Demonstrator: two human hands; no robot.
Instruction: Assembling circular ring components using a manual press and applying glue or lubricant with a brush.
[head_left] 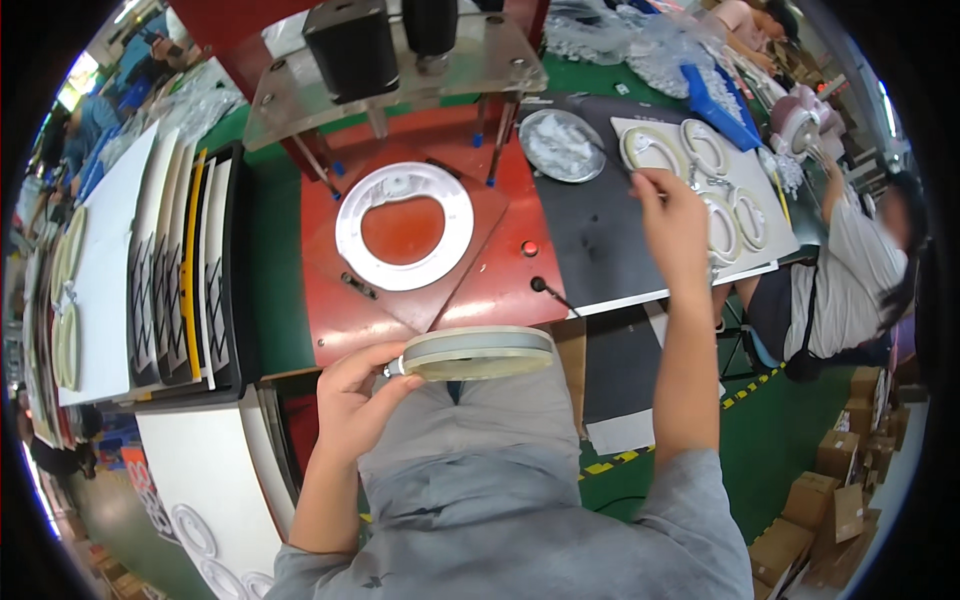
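My left hand (358,398) grips a round, shallow ring-shaped part (482,346) by a small metal fitting at its left side. The part is cream with a grey band round its edge, held nearly edge-on above my lap. My right hand (672,215) is raised over the right side of the bench, thumb and forefinger pressed together. What they pinch, if anything, is too small to make out. Just beyond that hand several cream ring-shaped parts (655,150) lie on a white board (772,240). A round metal dish (562,146) with small whitish pieces is left of it.
Ahead stands a red press (450,285) with a white ring (458,212) on its bed, beneath a clear plate (460,90). Upright boards (170,280) fill a black rack at left. A blue scoop (715,108) lies at far right. Co-workers sit beyond; cardboard boxes (810,495) stand lower right.
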